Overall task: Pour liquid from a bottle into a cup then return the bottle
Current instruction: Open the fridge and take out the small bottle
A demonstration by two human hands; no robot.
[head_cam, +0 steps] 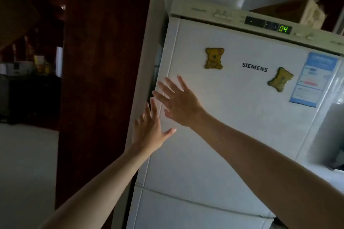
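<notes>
A tall white fridge (242,117) fills the right half of the view, its upper door shut or nearly shut. My right hand (178,102) is spread with straight fingers at the door's left edge. My left hand (149,130) is just below it, fingers straight and pointing up along the same edge. Neither hand holds anything. No bottle and no cup are in view.
Two yellow bear magnets (214,58) and a blue label (312,80) are on the door. A display (284,29) reads 04. A cardboard box (297,11) sits on top. A dark wooden panel (100,80) stands left of the fridge, a dim room beyond.
</notes>
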